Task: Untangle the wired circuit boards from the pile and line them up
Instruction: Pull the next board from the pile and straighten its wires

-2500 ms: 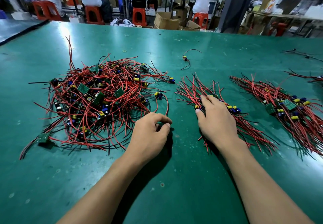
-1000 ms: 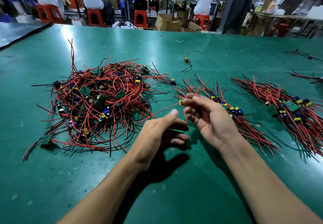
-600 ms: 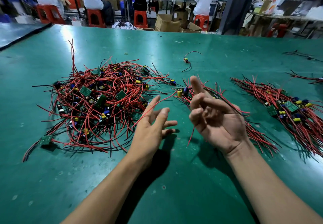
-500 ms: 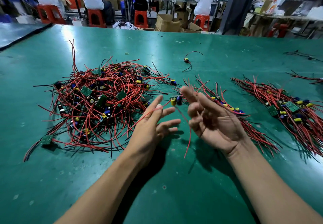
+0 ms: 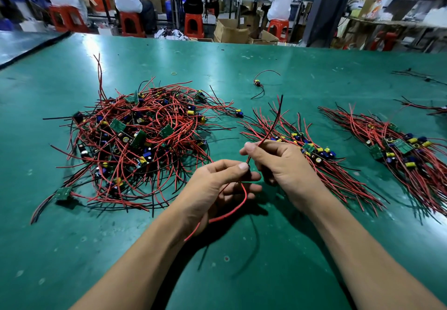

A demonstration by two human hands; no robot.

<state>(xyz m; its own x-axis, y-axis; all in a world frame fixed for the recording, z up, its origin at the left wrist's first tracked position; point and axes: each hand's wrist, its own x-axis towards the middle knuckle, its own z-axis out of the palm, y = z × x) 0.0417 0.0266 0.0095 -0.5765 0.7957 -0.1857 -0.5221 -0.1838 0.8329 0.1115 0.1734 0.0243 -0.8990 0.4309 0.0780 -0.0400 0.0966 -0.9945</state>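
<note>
A tangled pile (image 5: 140, 140) of small green circuit boards with red and black wires lies at the left of the green table (image 5: 242, 273). Two lined-up rows lie to the right, one row (image 5: 307, 150) in the middle and another row (image 5: 399, 150) further right. Between pile and middle row, both hands are raised over the table with one wired board (image 5: 244, 164), itself mostly hidden by fingers. My left hand (image 5: 217, 188) pinches it, with a red wire (image 5: 229, 213) looping below. My right hand (image 5: 278, 162) pinches its upward red and black wires (image 5: 273, 123).
A single wired board (image 5: 257, 83) lies alone farther back. More wires (image 5: 425, 109) reach in at the right edge. A small yellow ring (image 5: 173, 73) lies behind the pile. Beyond the far table edge, people sit on orange stools (image 5: 193, 25) beside cardboard boxes (image 5: 229, 31).
My left hand reached to the pile's edge and both hands drew one wired board out. They now hold it between them, the right hand's fingers closed on its wires.
</note>
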